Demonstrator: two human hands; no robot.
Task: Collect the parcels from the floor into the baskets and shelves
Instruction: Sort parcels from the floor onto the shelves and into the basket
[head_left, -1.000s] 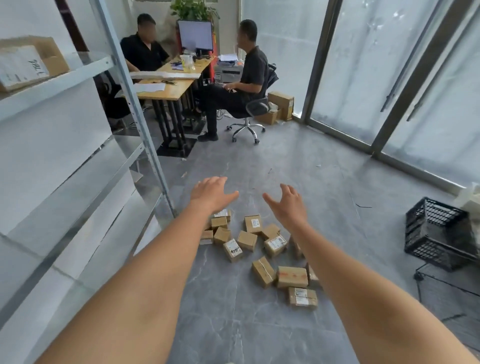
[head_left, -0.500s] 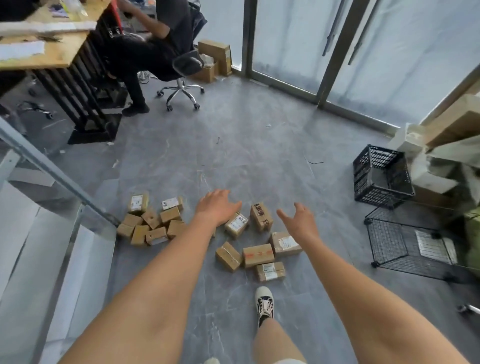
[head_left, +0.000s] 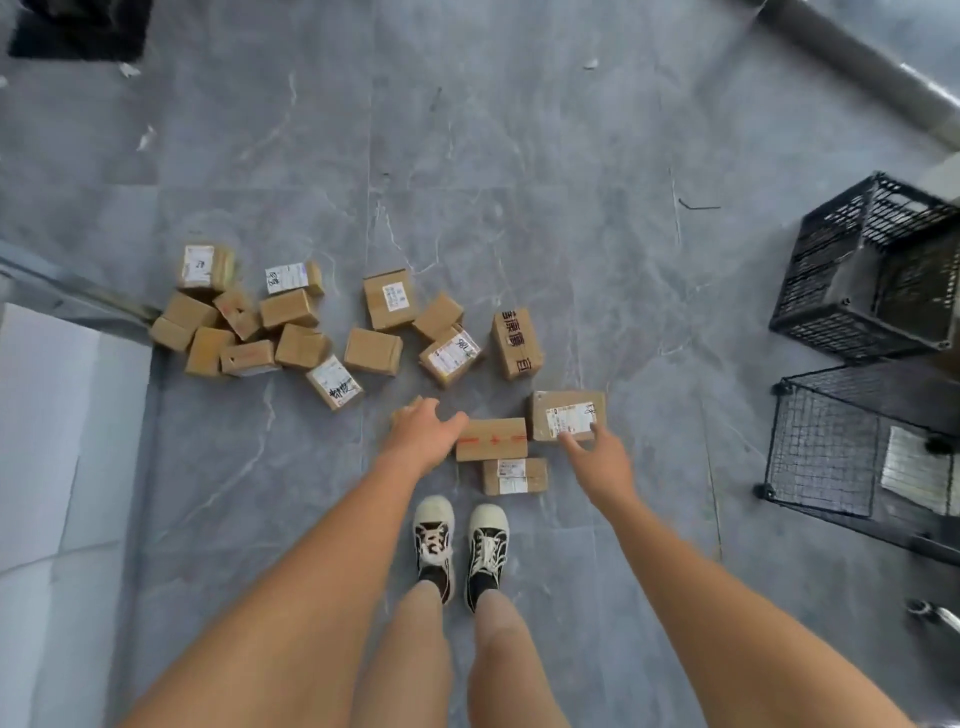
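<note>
Grey floor (head_left: 571, 156) carries scattered parcels (head_left: 373, 351), baskets (head_left: 872, 270).

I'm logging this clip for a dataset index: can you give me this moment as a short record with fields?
setting: grey tiled floor, seen from above
parcels: small cardboard parcels scattered on the floor, a tight cluster at left, looser ones mid-frame
left hand: open, reaching over a parcel mostly hidden under it, beside the red-taped parcel
right hand: open, fingertips at the labelled parcel
nearest parcel: labelled parcel by the shoes
containers: black plastic crate and black wire basket at right
parcels held: none
</note>
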